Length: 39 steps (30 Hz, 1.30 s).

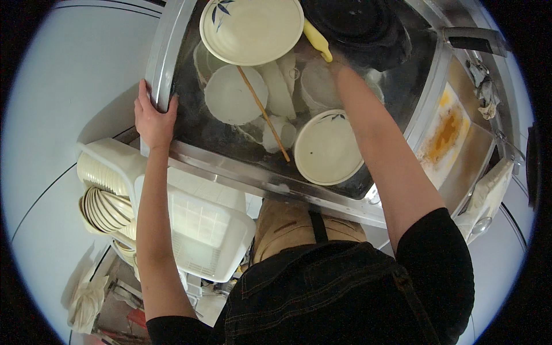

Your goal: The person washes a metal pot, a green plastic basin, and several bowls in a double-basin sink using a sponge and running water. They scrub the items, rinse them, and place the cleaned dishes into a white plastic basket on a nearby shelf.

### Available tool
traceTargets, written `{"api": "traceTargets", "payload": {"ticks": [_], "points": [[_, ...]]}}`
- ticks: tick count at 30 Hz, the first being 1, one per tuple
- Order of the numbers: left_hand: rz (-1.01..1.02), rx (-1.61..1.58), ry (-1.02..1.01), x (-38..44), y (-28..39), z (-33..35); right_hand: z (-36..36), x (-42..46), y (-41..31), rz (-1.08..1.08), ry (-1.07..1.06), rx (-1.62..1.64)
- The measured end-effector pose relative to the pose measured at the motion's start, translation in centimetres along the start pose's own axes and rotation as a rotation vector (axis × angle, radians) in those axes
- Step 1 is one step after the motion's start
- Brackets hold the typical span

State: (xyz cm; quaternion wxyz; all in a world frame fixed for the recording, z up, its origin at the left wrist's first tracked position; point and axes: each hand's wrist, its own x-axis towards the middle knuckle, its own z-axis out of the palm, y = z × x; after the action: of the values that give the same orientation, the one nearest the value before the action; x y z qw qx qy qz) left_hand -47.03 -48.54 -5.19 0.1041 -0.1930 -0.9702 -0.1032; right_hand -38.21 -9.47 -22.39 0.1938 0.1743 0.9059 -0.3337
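Note:
My left hand [155, 118] grips the metal rim [166, 56] of a sink, thumb on the inside and fingers outside. My right forearm reaches into the murky water, and my right hand [331, 64] is blurred below the surface, so its grasp is hidden. Close to it a yellow handle-like piece [317, 39] pokes out beside a black vessel [358, 26]. A large cream bowl with a blue leaf pattern [252, 30] lies at the top. Another patterned bowl [327, 151] is partly behind my right forearm. One wooden chopstick [264, 114] slants across submerged white dishes [236, 95].
Below left, a white plastic basket [207, 228] stands against the sink, next to stacked cream dishes [103, 209]. On the right are a metal tray with brown-orange residue [446, 133], a crumpled cloth [483, 90] and a plastic bag [487, 194]. Another bag [88, 302] hangs at lower left.

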Motion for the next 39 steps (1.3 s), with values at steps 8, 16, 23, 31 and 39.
{"api": "traceTargets", "payload": {"ticks": [8, 16, 23, 31, 39], "points": [[-0.006, 0.01, -0.027, 0.3, -0.2, 0.2, 1.0, 1.9, -2.1, -0.074, 0.033, 0.084], [0.009, 0.025, -0.003, 0.4, -0.3, 0.1, 1.3, 1.7, -2.8, -0.091, 0.029, 0.094], [0.013, 0.021, -0.007, 0.5, -0.1, -0.1, 1.7, 1.7, -2.9, -0.07, 0.028, 0.074], [0.017, -0.008, 0.025, 0.5, -0.3, 0.0, 1.6, 1.7, -2.7, -0.053, 0.007, 0.016], [0.013, -0.009, 0.02, 0.6, -0.6, 0.0, -0.2, -0.8, 2.5, 0.069, -0.055, -0.153]]}}
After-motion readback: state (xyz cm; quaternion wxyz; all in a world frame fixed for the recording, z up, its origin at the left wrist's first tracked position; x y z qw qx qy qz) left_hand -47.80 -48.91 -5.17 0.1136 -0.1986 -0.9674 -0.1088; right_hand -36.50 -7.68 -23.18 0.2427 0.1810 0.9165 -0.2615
